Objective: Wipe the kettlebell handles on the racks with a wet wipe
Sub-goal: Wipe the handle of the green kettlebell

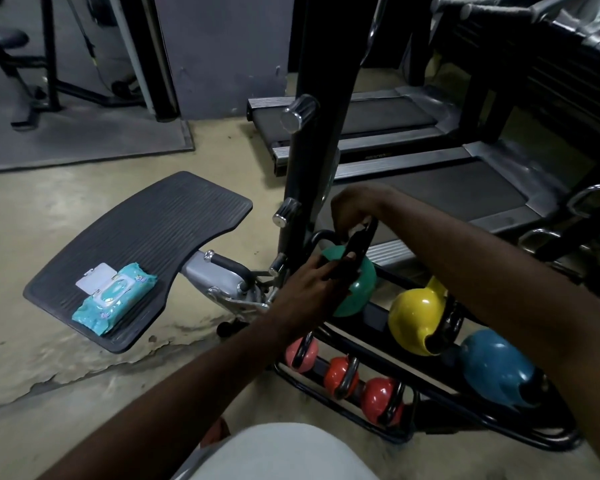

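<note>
A green kettlebell with a black handle sits at the left end of the upper rack shelf. My left hand lies against the green bell and the lower part of its handle, fingers extended. My right hand curls over the top of that handle; I cannot make out a wipe in it. To the right stand a yellow kettlebell and a blue kettlebell. A teal wet-wipe pack lies with its lid flipped open on a black footplate.
Three small pink and red kettlebells sit on the lower shelf of the black rack. A black upright post with chrome pegs rises just behind the green bell. Treadmills stand behind the rack. My knee is at the bottom.
</note>
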`<state>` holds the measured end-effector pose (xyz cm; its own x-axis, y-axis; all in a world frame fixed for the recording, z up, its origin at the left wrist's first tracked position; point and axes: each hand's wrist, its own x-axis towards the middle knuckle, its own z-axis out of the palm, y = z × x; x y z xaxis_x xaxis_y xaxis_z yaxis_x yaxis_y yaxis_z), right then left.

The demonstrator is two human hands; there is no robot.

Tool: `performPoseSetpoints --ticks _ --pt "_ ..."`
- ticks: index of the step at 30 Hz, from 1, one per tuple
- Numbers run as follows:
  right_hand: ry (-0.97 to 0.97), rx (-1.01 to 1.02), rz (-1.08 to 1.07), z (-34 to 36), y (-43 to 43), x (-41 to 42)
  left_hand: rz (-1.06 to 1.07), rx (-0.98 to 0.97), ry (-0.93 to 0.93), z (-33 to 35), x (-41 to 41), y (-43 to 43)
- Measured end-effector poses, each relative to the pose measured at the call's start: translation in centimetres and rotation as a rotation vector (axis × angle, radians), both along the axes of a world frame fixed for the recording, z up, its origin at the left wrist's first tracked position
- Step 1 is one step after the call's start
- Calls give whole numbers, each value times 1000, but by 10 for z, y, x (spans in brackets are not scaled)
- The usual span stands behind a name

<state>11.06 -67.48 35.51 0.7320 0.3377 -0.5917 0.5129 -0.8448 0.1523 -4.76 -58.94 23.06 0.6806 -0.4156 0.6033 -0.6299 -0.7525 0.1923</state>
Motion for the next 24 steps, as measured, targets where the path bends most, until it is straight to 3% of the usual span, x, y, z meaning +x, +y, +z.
performPoseSetpoints --ticks 2,5,8,10,14,16,20,24 --pt "28 182 -124 1 -15 3 -4 -14 33 -2 2 1" --pt "-89 616 -531 -8 -59 4 -22 -38 87 -8 3 2" --pt "-351 794 -653 -44 -84 -9 -44 -98 125 -9 9 5" --pt "-384 920 -795 -63 -93 -17 -44 -122 130 -7 13 7" --pt "83 1579 -1421 -80 -92 -41 -74 -111 150 -4 12 9" --pt "255 1801 -1588 -84 -86 -48 -88 -110 148 -2 14 10" --pt "366 1894 -1776 -88 -77 -45 -88 -109 128 -6 15 10" --pt "627 1971 -1624 -99 -67 -71 -105 -124 100 -7 14 10"
